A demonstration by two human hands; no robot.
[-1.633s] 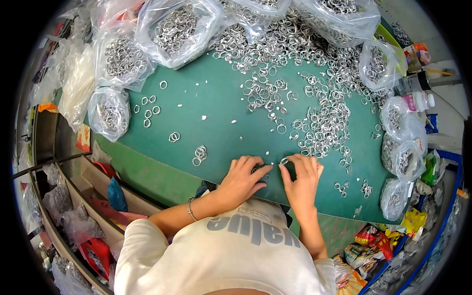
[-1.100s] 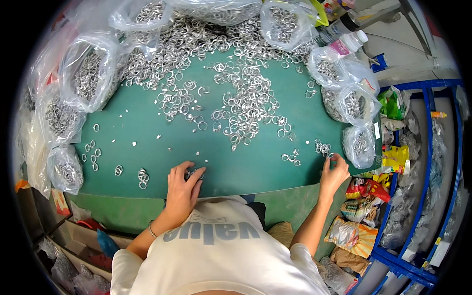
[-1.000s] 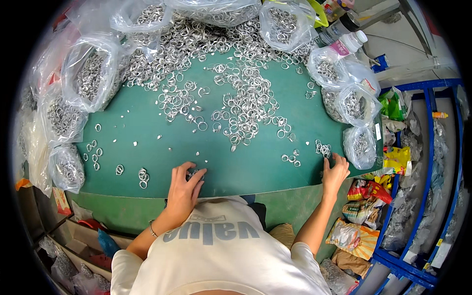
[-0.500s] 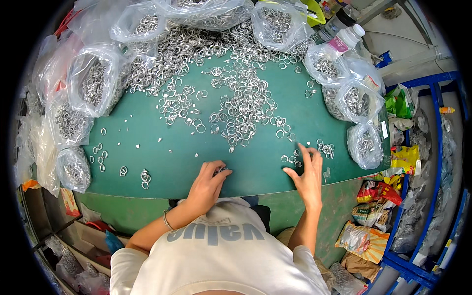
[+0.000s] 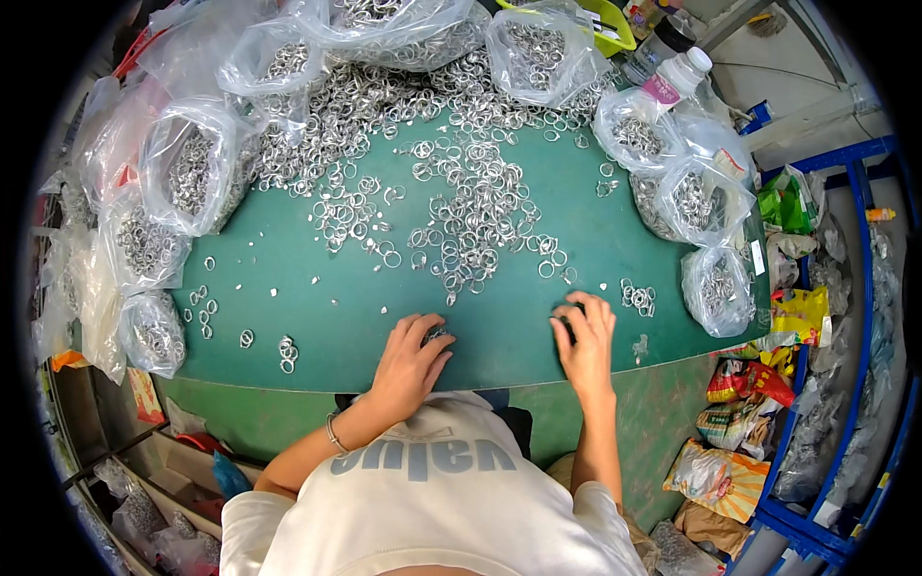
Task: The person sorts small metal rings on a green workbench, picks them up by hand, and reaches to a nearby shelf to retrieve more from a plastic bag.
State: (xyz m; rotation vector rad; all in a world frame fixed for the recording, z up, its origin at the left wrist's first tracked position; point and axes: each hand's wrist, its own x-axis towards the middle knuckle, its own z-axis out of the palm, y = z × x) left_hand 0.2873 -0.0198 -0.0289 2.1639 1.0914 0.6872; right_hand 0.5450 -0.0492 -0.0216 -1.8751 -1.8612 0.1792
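Many small silvery metal rings (image 5: 480, 206) lie on the green table, thickest at the far side and thinning toward me. My left hand (image 5: 408, 363), with a bracelet at the wrist, rests near the table's front edge. Its curled fingers close around a few metal rings (image 5: 437, 333), partly showing by the fingertips. To the right, my right hand (image 5: 586, 344) is on the tabletop with fingers and thumb bent inward. Whatever lies under those fingers is hidden. Just right of it sits a small cluster of rings (image 5: 637, 298).
Open plastic bags of rings line the left (image 5: 154, 336), the back (image 5: 538, 53) and the right (image 5: 718, 288). Small ring groups (image 5: 287, 353) and pale bits lie at left. Bottles (image 5: 680, 75) stand at the back right. Blue shelving (image 5: 845, 317) with colourful packets flanks the right side.
My right hand's fingers have curled in and moved slightly left, covering the few rings that lay between thumb and fingers. My left hand has stayed nearly still.
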